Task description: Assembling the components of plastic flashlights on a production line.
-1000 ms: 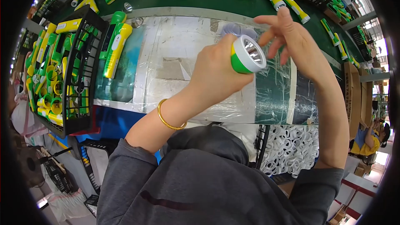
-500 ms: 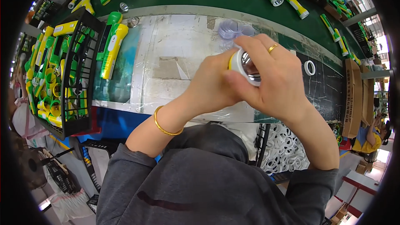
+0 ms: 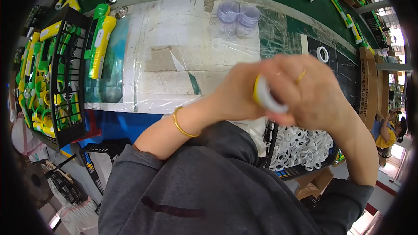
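Both hands meet over the front edge of the worktable. My left hand [image 3: 237, 91] is closed round the body of a yellow flashlight, mostly hidden by the fingers. The flashlight's head wears a white ring [image 3: 266, 95] that faces right. Fingers of my right hand [image 3: 315, 93] wrap over this ring and across the front opening; they are smeared by motion. A loose white ring [image 3: 322, 54] stands beyond my right hand. Farther off, several clear round lenses [image 3: 237, 15] lie in stacks on the table.
At left, a black crate [image 3: 69, 74] is filled with green and yellow flashlight parts. Beside it lie a yellow flashlight [image 3: 102, 45] and a green one. A bin of white rings [image 3: 300, 150] sits below the table edge; a cardboard box [image 3: 369, 87] stands at right.
The flashlight and both hands have moved right and a little lower. My right fingers have swung across the flashlight's front. The whole view has shifted, with the far flashlights partly out of frame.
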Action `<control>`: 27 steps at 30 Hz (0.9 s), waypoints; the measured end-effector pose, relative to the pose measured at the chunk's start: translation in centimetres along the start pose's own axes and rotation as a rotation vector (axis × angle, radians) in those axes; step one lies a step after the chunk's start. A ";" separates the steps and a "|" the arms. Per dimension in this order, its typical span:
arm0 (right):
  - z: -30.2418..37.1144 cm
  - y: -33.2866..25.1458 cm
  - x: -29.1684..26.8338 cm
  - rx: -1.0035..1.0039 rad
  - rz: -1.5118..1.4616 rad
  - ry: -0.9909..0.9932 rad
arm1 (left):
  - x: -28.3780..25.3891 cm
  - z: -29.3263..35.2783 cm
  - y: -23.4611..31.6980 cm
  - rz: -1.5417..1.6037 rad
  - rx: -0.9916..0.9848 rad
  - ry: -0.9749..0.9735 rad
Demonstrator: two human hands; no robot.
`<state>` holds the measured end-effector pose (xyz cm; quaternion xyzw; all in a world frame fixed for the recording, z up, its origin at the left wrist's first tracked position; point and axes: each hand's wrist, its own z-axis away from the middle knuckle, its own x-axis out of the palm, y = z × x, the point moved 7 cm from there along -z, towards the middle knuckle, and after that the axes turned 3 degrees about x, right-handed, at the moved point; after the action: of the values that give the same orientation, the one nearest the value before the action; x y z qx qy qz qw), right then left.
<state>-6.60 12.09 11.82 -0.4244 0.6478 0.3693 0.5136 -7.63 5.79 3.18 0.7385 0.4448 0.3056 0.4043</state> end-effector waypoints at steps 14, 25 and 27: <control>-0.9 3.9 -1.0 0.365 -0.347 -0.091 | -1.4 -1.5 0.9 -0.233 -0.057 0.221; -2.4 2.6 -3.5 0.252 -0.500 0.095 | -2.7 -0.8 1.2 -0.408 0.081 0.330; -2.2 2.3 -2.8 0.229 -0.398 0.053 | -2.3 -0.9 1.3 -0.316 0.136 0.341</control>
<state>-9.19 11.43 15.08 -0.4923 0.6024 0.1735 0.6039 -8.78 3.68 4.60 0.6228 0.6364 0.3282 0.3154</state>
